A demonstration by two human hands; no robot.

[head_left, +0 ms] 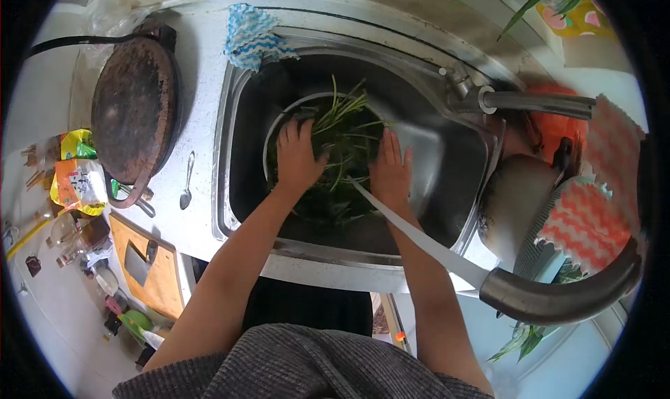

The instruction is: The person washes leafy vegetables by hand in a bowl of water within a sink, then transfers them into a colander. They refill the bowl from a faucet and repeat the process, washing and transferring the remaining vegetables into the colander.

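Observation:
Leafy greens with long pale stems [342, 109] fill a round basin [267, 144] in the steel sink [436, 144]. My left hand [299, 158] lies over the basin's left side, its fingers apart and resting on the greens. On the right side, my right hand [391, 169] is at the basin's edge with fingers stretched out, beside the greens. A stream of water [426, 238] runs from the curved faucet [551, 298] down into the basin between my hands. Shadow hides the lower part of the greens.
Left of the sink are a round electric griddle [136, 109], a spoon [187, 183] and a cutting board [157, 266] with a cleaver [136, 263]. A blue-striped cloth [252, 36] hangs over the sink's back corner. Red-striped cloths [586, 224] hang at the right.

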